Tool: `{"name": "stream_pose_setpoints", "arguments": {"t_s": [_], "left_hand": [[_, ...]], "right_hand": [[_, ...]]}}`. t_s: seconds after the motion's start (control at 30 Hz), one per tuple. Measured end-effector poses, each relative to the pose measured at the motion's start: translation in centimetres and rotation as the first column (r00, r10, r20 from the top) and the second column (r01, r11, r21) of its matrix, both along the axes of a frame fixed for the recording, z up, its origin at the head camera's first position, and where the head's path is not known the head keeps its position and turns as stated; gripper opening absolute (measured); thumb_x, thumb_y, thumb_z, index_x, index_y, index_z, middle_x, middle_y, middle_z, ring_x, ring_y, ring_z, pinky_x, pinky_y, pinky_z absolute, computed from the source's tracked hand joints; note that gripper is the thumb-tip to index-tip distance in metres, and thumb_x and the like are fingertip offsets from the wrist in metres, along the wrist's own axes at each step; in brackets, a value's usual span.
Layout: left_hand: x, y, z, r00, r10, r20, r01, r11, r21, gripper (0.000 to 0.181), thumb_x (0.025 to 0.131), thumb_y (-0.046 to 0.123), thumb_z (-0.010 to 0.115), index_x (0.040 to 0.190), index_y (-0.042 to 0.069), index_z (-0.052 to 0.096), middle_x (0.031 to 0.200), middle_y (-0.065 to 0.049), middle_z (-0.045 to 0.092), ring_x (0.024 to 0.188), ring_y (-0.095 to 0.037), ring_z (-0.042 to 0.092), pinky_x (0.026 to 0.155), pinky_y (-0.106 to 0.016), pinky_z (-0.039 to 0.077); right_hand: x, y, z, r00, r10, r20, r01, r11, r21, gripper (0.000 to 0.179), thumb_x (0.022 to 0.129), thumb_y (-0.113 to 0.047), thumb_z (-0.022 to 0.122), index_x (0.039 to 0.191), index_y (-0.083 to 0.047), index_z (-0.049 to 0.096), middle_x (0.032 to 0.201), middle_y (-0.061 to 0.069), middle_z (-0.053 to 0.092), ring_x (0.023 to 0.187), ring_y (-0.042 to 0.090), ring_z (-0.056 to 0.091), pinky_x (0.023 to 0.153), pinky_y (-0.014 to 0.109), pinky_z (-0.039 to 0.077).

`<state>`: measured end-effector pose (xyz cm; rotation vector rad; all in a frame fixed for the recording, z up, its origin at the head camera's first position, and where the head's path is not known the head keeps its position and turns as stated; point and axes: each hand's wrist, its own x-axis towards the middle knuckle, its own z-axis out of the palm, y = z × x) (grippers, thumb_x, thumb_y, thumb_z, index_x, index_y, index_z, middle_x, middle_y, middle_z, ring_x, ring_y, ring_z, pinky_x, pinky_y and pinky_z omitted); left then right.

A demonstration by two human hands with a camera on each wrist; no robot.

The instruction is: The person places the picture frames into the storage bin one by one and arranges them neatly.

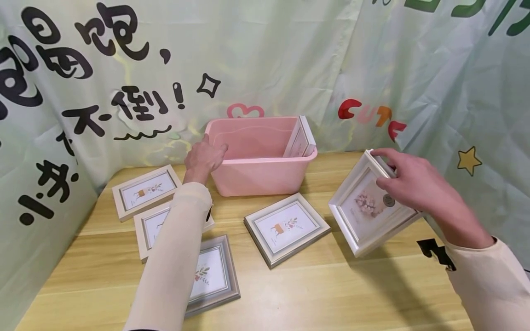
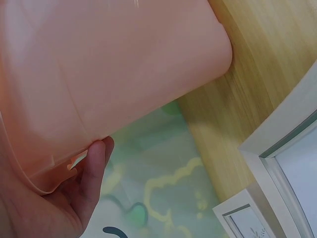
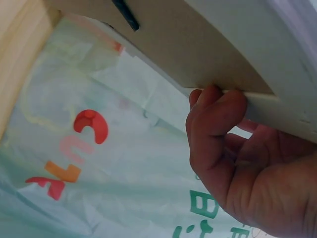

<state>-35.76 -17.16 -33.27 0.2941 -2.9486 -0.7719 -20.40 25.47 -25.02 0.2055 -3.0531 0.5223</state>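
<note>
1. Printed cloth [image 1: 273, 55] hangs behind the bin [image 1: 256, 179], which stands on the wooden table [image 1: 290, 299].
2. Left hand [image 1: 204, 158]: grips the bin's left rim.
3. Right hand [image 1: 414, 179]: holds the white frame [image 1: 366, 207] by its upper edge, tilted, right of the bin.
4. Second frame [image 1: 301, 138]: leans inside the bin's right end.
5. Beige frame [image 1: 287, 230]: lies face up before the bin; grey frame [image 1: 213, 276], front left; two pale frames [image 1: 146, 191], left.

booth [image 1: 447, 78]: printed curtains [image 1: 281, 55], wooden table [image 1: 306, 299]
</note>
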Motion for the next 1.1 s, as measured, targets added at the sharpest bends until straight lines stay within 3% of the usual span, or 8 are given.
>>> {"name": "stream_pose_setpoints", "arguments": {"t_s": [0.3,0.67,0.83,1.1], "left_hand": [[-0.1,0.0,-0.2,1.000,-0.001,0.005,0.001,1.000,-0.014,0.089,0.088,0.066,0.034,0.157,0.016,0.008,0.148,-0.023,0.040,0.128,-0.044,0.047,0.099,-0.058,0.042],[-0.2,-0.2,-0.2,1.000,-0.005,-0.012,0.005,1.000,-0.021,0.088,0.088,0.064,0.036,0.157,0.015,0.011,0.146,-0.024,0.043,0.126,-0.044,0.049,0.097,-0.057,0.044],[-0.2,-0.3,-0.3,1.000,-0.005,-0.007,0.005,1.000,-0.010,0.088,0.088,0.064,0.037,0.157,0.015,0.011,0.147,-0.024,0.042,0.127,-0.044,0.048,0.098,-0.057,0.043],[-0.2,-0.2,-0.1,1.000,-0.002,-0.006,0.001,1.000,-0.020,0.089,0.088,0.064,0.037,0.157,0.016,0.010,0.144,-0.025,0.045,0.124,-0.043,0.050,0.096,-0.056,0.045]], "right_hand": [[-1.0,-0.8,2.8,0.999,-0.033,-0.002,0.033,0.999,0.003,0.059,0.090,-0.021,0.051,0.147,-0.014,0.037,0.117,0.024,0.056,0.081,0.030,0.062,0.051,0.035,0.050],[-2.1,-1.5,6.4,0.993,-0.068,-0.094,0.072,0.997,0.037,0.058,0.087,-0.021,0.052,0.144,-0.016,0.046,0.112,0.019,0.063,0.086,0.031,0.059,0.050,0.035,0.044],[-2.6,-2.1,7.4,0.992,-0.057,-0.111,0.060,0.998,0.023,0.060,0.085,-0.018,0.052,0.145,-0.020,0.047,0.105,0.015,0.064,0.086,0.028,0.058,0.050,0.034,0.043],[-3.3,-2.5,8.4,0.993,-0.080,-0.084,0.079,0.997,-0.014,0.062,0.088,-0.021,0.054,0.149,-0.024,0.040,0.119,0.018,0.061,0.089,0.031,0.063,0.052,0.034,0.047]]}}
